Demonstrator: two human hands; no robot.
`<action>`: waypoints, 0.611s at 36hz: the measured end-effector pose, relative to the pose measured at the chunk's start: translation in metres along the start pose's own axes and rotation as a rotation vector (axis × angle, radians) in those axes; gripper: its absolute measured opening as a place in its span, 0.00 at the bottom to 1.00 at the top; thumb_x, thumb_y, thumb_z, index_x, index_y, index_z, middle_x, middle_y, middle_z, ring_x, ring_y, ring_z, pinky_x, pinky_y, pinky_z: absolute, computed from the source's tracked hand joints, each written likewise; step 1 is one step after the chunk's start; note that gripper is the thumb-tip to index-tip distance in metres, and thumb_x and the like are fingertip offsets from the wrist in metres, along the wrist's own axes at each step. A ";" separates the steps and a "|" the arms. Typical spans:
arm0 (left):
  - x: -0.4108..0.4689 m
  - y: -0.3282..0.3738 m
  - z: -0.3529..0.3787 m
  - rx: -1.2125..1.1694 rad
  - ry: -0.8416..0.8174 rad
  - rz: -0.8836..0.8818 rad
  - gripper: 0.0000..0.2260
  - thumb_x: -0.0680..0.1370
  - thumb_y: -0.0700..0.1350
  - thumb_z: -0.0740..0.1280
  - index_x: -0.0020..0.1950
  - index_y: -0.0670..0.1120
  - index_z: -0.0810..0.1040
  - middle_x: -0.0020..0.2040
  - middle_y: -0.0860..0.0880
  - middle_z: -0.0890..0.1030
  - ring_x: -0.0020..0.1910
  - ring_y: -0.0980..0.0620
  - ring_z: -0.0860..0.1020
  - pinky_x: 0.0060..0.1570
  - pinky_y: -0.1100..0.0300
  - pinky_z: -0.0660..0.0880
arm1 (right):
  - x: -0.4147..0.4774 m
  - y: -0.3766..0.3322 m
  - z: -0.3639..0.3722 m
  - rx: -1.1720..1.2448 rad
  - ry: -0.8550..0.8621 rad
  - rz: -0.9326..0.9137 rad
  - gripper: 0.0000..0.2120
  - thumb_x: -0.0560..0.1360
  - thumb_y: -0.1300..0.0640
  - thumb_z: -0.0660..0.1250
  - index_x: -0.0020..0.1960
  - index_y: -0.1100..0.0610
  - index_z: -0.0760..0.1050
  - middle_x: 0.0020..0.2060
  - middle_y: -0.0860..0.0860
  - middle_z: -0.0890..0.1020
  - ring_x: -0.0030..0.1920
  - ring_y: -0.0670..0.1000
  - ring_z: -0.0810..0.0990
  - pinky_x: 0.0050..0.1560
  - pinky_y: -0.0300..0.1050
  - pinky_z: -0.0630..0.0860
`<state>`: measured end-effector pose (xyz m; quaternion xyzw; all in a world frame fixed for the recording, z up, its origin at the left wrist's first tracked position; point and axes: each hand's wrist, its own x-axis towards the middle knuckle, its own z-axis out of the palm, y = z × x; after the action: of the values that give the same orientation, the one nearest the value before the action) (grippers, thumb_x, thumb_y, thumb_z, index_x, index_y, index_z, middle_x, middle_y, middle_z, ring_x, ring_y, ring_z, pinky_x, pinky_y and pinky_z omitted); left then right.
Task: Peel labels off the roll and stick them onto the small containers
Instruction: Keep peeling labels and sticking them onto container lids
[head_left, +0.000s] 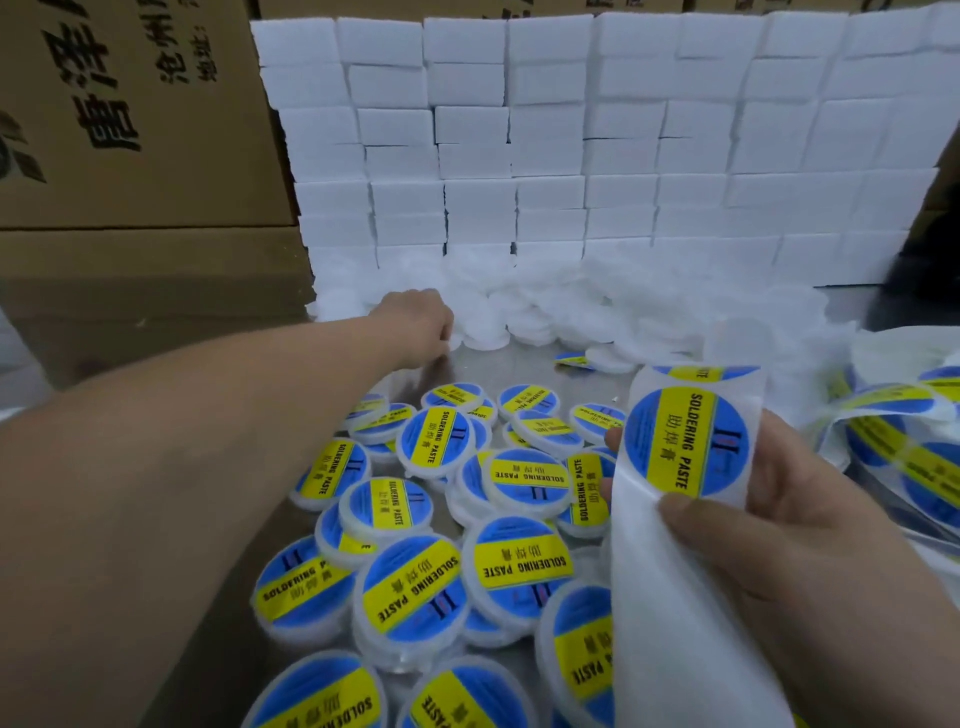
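Observation:
My left hand (415, 325) reaches far forward to the row of plain white containers (483, 322) at the foot of the white stack, its fingers curled down onto one of them. My right hand (779, 514) grips the white label strip (685, 447) at the lower right, thumb on the backing just below a round blue and yellow "soldering paste" label. Several labelled containers (410, 587) lie in a loose pile on the metal table between my arms.
A wall of stacked white boxes (571, 156) closes the back. Brown cartons (130, 130) stand at the left. More label strip (893, 441) lies coiled at the right edge. Bare metal table (478, 369) shows between the pile and the white containers.

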<state>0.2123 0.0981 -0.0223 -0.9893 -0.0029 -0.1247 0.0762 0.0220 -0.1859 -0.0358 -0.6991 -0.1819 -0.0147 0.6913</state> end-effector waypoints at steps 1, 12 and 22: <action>0.000 0.001 -0.001 -0.063 0.013 -0.017 0.05 0.76 0.46 0.64 0.46 0.47 0.78 0.54 0.47 0.74 0.49 0.45 0.75 0.47 0.56 0.71 | 0.000 0.001 0.000 -0.011 0.008 0.003 0.28 0.71 0.71 0.65 0.49 0.35 0.77 0.43 0.44 0.85 0.43 0.47 0.84 0.48 0.52 0.78; -0.022 0.017 -0.042 -1.117 0.202 -0.506 0.09 0.74 0.45 0.63 0.35 0.45 0.67 0.35 0.47 0.69 0.37 0.47 0.69 0.36 0.59 0.68 | -0.002 -0.003 0.003 -0.154 0.113 -0.024 0.13 0.70 0.59 0.65 0.46 0.42 0.78 0.36 0.45 0.84 0.37 0.47 0.82 0.41 0.49 0.78; -0.129 0.077 -0.110 -2.136 0.198 -0.562 0.03 0.75 0.43 0.56 0.44 0.46 0.68 0.46 0.46 0.72 0.38 0.44 0.80 0.40 0.55 0.74 | -0.005 -0.014 0.004 0.037 0.074 0.027 0.12 0.75 0.62 0.63 0.39 0.51 0.82 0.29 0.49 0.81 0.28 0.45 0.77 0.27 0.36 0.73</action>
<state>0.0620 0.0073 0.0392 -0.4959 -0.1123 -0.1544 -0.8471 0.0125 -0.1833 -0.0235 -0.6877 -0.1470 -0.0279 0.7104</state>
